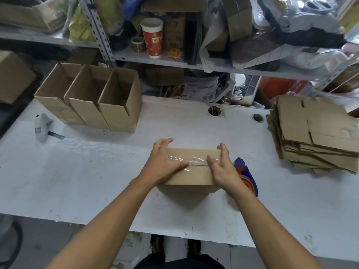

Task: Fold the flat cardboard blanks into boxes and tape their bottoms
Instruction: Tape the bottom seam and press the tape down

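A folded cardboard box (191, 167) stands bottom-up at the centre of the frame on the white table (97, 171), with a strip of clear tape (196, 164) running left to right across its upturned face. The left hand (165, 163) lies flat on the left end of the box, fingers spread and straight, thumb pressing on the tape. The right hand (221, 167) lies flat on the right end in the same way, thumb on the tape, fingers reaching over the far right corner. The two hands are apart, one at each end, neither curled round anything.

Just right of the box, partly hidden by the right wrist, a blue and orange tape dispenser (246, 175) rests on the table. At the right edge of the frame sits a stack of flat cardboard blanks (314, 133). In the upper left, three open finished boxes (91, 98) stand side by side, touching. Left of them a grey-handled cutter (43, 126) lies on the table. At the top centre a red and white paper cup (152, 37) stands on a metal shelf (174, 62)
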